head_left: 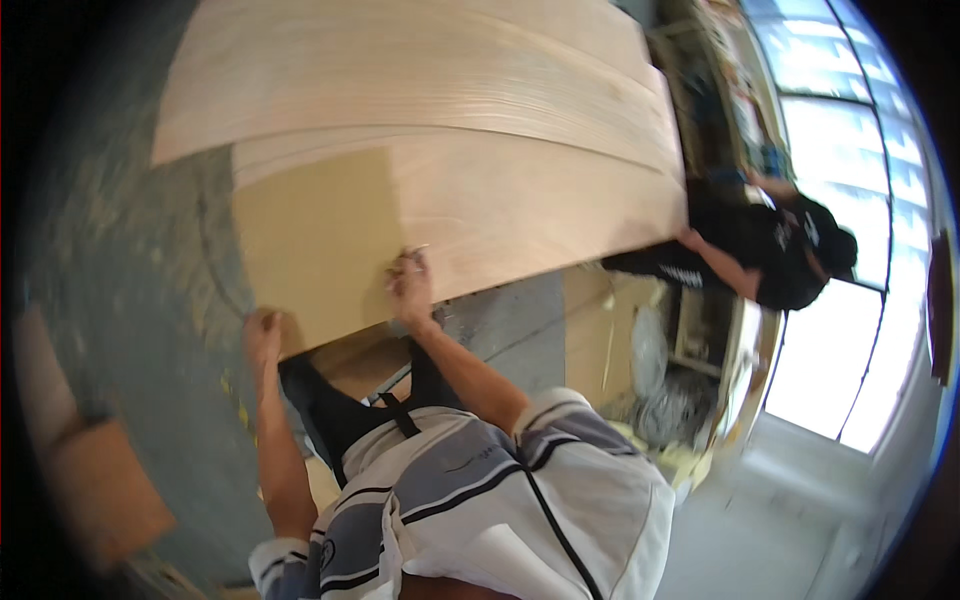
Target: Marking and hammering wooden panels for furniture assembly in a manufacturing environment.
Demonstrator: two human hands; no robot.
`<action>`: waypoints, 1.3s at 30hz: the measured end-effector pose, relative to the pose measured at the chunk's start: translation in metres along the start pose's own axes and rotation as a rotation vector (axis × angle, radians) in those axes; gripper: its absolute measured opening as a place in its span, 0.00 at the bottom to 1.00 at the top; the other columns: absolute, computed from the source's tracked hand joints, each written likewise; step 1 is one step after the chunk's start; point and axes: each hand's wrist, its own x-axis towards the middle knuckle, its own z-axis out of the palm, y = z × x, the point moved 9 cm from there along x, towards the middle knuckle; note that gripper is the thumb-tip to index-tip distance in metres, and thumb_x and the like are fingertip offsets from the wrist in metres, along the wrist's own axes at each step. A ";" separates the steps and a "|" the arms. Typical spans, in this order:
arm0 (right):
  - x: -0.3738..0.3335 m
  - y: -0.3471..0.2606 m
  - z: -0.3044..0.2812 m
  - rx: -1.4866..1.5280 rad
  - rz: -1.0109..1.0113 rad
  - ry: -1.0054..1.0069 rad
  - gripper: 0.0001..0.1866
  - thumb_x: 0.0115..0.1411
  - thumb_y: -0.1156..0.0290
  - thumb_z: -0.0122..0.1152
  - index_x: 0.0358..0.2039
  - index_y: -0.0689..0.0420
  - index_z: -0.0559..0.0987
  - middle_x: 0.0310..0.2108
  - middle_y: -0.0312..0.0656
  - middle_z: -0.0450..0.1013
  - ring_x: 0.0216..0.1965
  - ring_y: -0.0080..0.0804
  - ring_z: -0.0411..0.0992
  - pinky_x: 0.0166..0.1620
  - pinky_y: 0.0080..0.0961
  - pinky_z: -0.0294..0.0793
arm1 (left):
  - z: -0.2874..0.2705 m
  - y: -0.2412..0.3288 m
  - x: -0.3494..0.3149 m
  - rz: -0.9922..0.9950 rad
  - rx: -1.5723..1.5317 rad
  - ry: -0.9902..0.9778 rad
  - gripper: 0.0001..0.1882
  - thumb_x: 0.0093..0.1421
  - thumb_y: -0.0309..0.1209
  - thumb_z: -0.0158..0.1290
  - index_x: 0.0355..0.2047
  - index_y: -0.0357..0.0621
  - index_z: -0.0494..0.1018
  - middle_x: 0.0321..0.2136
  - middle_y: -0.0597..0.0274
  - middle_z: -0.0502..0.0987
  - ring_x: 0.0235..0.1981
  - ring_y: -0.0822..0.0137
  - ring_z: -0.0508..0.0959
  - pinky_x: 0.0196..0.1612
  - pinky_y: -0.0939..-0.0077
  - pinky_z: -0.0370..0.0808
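Overhead, stacked plywood sheets [420, 110] above concrete floor [130, 330].

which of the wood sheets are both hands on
The tan, matte lower sheet: left hand grips its corner, right hand its edge. The pale grained veneer sheets lie beyond.

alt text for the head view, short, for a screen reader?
Seen from above, a person's left hand grips the near corner of a large thin wooden sheet while the right hand presses on its near edge. A stack of similar sheets lies beyond, and a co-worker in black holds the far end.
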 end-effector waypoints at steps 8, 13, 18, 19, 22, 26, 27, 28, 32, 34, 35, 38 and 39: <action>0.000 -0.051 -0.007 0.026 0.087 -0.041 0.16 0.56 0.71 0.60 0.44 0.59 0.72 0.40 0.49 0.74 0.46 0.52 0.71 0.52 0.40 0.69 | -0.020 -0.027 0.004 0.142 -0.373 -0.202 0.14 0.68 0.37 0.48 0.40 0.36 0.68 0.29 0.52 0.75 0.29 0.56 0.74 0.36 0.67 0.71; -0.057 -0.067 -0.025 -0.015 0.608 0.061 0.38 0.50 0.64 0.71 0.58 0.63 0.63 0.52 0.58 0.70 0.55 0.54 0.68 0.57 0.41 0.68 | -0.154 0.023 -0.007 0.439 -0.263 0.101 0.11 0.71 0.34 0.41 0.40 0.37 0.65 0.25 0.56 0.70 0.28 0.63 0.71 0.33 0.70 0.67; -0.083 -0.133 -0.039 0.020 0.600 0.044 0.45 0.50 0.57 0.73 0.60 0.65 0.59 0.56 0.61 0.66 0.59 0.55 0.66 0.57 0.42 0.69 | -0.253 -0.013 0.083 0.450 -0.234 0.152 0.12 0.70 0.34 0.40 0.43 0.37 0.66 0.34 0.56 0.73 0.37 0.61 0.73 0.37 0.67 0.68; -0.090 -0.139 -0.039 0.011 0.625 0.032 0.44 0.50 0.56 0.73 0.59 0.64 0.59 0.56 0.61 0.67 0.58 0.55 0.67 0.56 0.42 0.70 | -0.259 -0.011 0.098 0.456 -0.268 0.156 0.12 0.70 0.34 0.41 0.44 0.37 0.67 0.38 0.54 0.74 0.40 0.59 0.74 0.38 0.67 0.69; -0.103 -0.173 -0.046 0.003 0.642 0.078 0.36 0.55 0.56 0.68 0.56 0.63 0.62 0.52 0.61 0.69 0.54 0.56 0.69 0.54 0.42 0.71 | -0.278 -0.035 0.117 0.136 -0.564 0.228 0.15 0.70 0.35 0.42 0.47 0.34 0.67 0.43 0.52 0.74 0.42 0.57 0.74 0.40 0.64 0.71; -0.130 -0.175 -0.079 0.094 0.551 0.310 0.16 0.65 0.62 0.54 0.44 0.60 0.68 0.36 0.58 0.73 0.39 0.58 0.73 0.42 0.46 0.71 | -0.260 0.013 0.096 0.021 -0.573 0.070 0.19 0.69 0.37 0.44 0.50 0.32 0.67 0.47 0.47 0.72 0.44 0.56 0.75 0.44 0.62 0.72; -0.141 -0.175 -0.088 0.029 0.559 0.394 0.10 0.66 0.66 0.48 0.40 0.61 0.69 0.30 0.60 0.73 0.37 0.62 0.72 0.41 0.48 0.70 | -0.255 0.026 0.081 0.034 -0.492 0.074 0.19 0.69 0.37 0.46 0.50 0.32 0.67 0.48 0.46 0.72 0.45 0.55 0.75 0.45 0.62 0.73; -0.148 -0.175 -0.090 0.061 0.645 0.398 0.09 0.65 0.68 0.48 0.39 0.61 0.70 0.31 0.61 0.73 0.37 0.63 0.71 0.40 0.51 0.70 | -0.255 0.029 0.071 0.043 -0.408 0.091 0.19 0.68 0.37 0.47 0.51 0.32 0.67 0.49 0.46 0.72 0.47 0.54 0.75 0.46 0.61 0.74; -0.126 -0.206 -0.111 0.267 0.570 0.624 0.16 0.62 0.77 0.44 0.50 0.62 0.71 0.34 0.60 0.77 0.36 0.54 0.78 0.37 0.42 0.78 | -0.259 0.052 0.063 0.445 -0.434 0.247 0.23 0.68 0.32 0.49 0.60 0.33 0.63 0.54 0.44 0.70 0.51 0.51 0.75 0.48 0.61 0.75; -0.120 -0.210 -0.096 0.705 0.690 0.717 0.12 0.65 0.76 0.44 0.47 0.63 0.70 0.31 0.54 0.78 0.30 0.39 0.81 0.31 0.32 0.81 | -0.245 0.128 0.020 0.625 -0.347 0.170 0.23 0.68 0.31 0.47 0.61 0.33 0.62 0.55 0.43 0.69 0.52 0.50 0.74 0.49 0.62 0.74; -0.116 -0.223 -0.095 0.713 0.682 0.745 0.12 0.65 0.76 0.44 0.47 0.63 0.70 0.31 0.54 0.78 0.30 0.39 0.81 0.31 0.32 0.81 | -0.249 0.163 -0.009 0.770 -0.243 0.107 0.23 0.69 0.29 0.45 0.62 0.33 0.61 0.57 0.43 0.67 0.53 0.50 0.74 0.50 0.62 0.74; -0.092 -0.262 -0.083 1.065 0.653 0.768 0.09 0.68 0.73 0.44 0.44 0.63 0.69 0.30 0.49 0.78 0.23 0.28 0.79 0.26 0.25 0.79 | -0.244 0.211 -0.045 0.992 -0.169 -0.199 0.20 0.70 0.25 0.40 0.60 0.32 0.64 0.57 0.42 0.68 0.55 0.55 0.72 0.57 0.65 0.69; -0.080 -0.288 -0.086 1.089 0.566 0.701 0.08 0.68 0.71 0.45 0.41 0.63 0.69 0.28 0.47 0.78 0.22 0.28 0.77 0.24 0.24 0.78 | -0.254 0.225 -0.063 1.010 -0.159 -0.194 0.20 0.70 0.25 0.40 0.60 0.32 0.64 0.57 0.42 0.68 0.55 0.55 0.72 0.57 0.65 0.69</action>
